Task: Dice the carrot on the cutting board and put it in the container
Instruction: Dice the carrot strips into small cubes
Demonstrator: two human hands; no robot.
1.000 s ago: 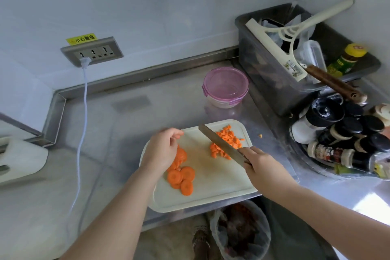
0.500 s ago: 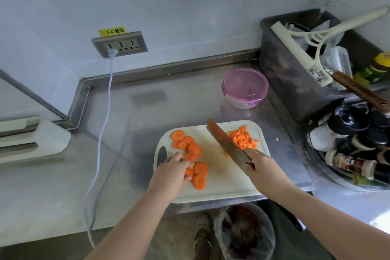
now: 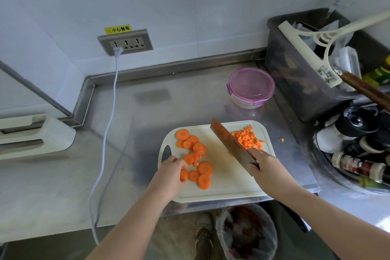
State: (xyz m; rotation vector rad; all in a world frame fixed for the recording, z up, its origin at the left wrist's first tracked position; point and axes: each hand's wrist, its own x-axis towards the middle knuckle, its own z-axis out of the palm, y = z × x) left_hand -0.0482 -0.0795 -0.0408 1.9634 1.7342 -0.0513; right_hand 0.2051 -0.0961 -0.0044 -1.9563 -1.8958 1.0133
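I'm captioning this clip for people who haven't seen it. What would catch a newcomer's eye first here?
Bright orange carrot stands out: round slices on the left of the white cutting board, a diced heap at its far right corner. Between them the right hand holds a cleaver, while the left hand pinches a slice.

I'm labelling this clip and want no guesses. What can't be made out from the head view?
The knife: its handle is hidden inside the grip of the right hand.
The left hand: its curled fingers cover the nearest carrot slices, so whether it pinches one is unclear.
The container: its cloudy pink lid hides the contents.
The spice bottles: cut off by the right edge, labels too small.
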